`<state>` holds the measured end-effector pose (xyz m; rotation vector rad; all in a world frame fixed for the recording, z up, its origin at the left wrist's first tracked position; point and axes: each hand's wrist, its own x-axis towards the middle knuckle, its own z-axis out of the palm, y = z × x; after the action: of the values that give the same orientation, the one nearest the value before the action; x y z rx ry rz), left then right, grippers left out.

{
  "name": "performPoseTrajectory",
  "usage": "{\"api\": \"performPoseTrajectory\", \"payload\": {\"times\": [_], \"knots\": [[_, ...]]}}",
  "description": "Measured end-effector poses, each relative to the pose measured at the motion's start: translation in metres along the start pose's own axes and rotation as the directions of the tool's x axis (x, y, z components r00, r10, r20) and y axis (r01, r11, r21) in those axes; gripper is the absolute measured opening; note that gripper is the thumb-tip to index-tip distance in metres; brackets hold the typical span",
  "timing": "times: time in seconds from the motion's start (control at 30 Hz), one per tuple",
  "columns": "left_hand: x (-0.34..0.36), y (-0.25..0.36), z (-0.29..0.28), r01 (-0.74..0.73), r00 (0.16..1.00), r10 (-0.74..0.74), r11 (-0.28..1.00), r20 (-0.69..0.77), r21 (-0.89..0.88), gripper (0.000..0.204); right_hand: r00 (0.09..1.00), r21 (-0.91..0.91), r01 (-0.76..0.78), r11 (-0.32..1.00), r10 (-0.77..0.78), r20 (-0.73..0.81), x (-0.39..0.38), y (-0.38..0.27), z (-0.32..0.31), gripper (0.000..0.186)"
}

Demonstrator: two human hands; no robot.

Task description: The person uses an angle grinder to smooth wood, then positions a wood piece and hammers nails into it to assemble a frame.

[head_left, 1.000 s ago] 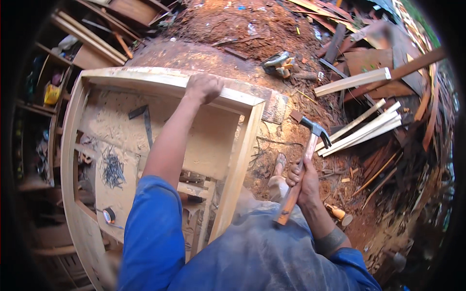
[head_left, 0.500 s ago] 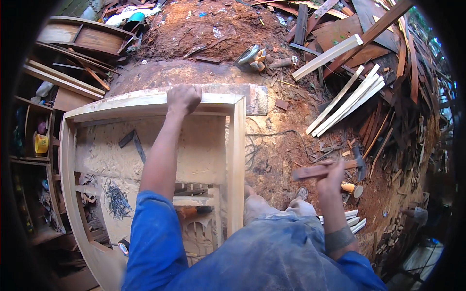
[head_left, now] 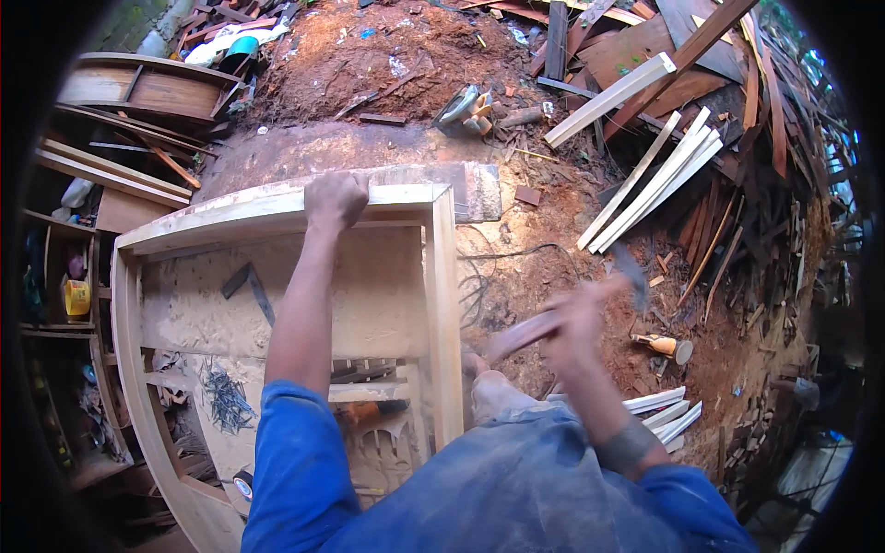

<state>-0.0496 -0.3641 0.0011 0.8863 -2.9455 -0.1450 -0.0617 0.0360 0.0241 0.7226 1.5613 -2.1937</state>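
Note:
A pale wooden frame (head_left: 444, 313) lies on a worktop in front of me. My left hand (head_left: 336, 199) is closed round its far rail, a little left of the far right corner. My right hand (head_left: 573, 332) grips a hammer (head_left: 527, 334) by its wooden handle, to the right of the frame and apart from it. The hammer's metal head (head_left: 631, 276) points away to the right and is blurred by motion. Inside the frame lie a dark try square (head_left: 247, 284) and a heap of nails (head_left: 225, 398) on the board.
White wood strips (head_left: 656, 189) lean at the right by a big pile of scrap boards (head_left: 636, 55). A wooden mallet-like tool (head_left: 666, 347) lies on the dirt. A cable (head_left: 516, 251) runs along the ground. Shelving with a yellow container (head_left: 77, 297) stands at the left.
My right hand has swung the hammer leftward, toward the frame. My left hand keeps its hold on the far rail, and the whole view has shifted slightly.

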Motion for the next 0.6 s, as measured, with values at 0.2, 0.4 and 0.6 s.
{"api": "performPoseTrajectory", "payload": {"times": [0.2,0.4,0.6], "knots": [[-0.007,-0.012,0.005,-0.015,1.000,0.015,1.000,-0.002,-0.018,0.052,0.852,-0.022,-0.370,0.929,0.349,0.391,0.011,-0.021,0.016,0.030],[-0.003,-0.001,0.008,0.049,0.999,-0.049,0.999,0.016,-0.023,0.051,0.991,0.162,-0.129,0.978,0.131,0.000,0.006,0.002,0.013,0.035],[-0.005,-0.011,0.002,-0.012,0.999,0.012,1.000,-0.039,0.001,0.051,0.754,-0.130,-0.491,0.862,0.495,0.432,0.033,-0.001,0.036,0.033]]}}
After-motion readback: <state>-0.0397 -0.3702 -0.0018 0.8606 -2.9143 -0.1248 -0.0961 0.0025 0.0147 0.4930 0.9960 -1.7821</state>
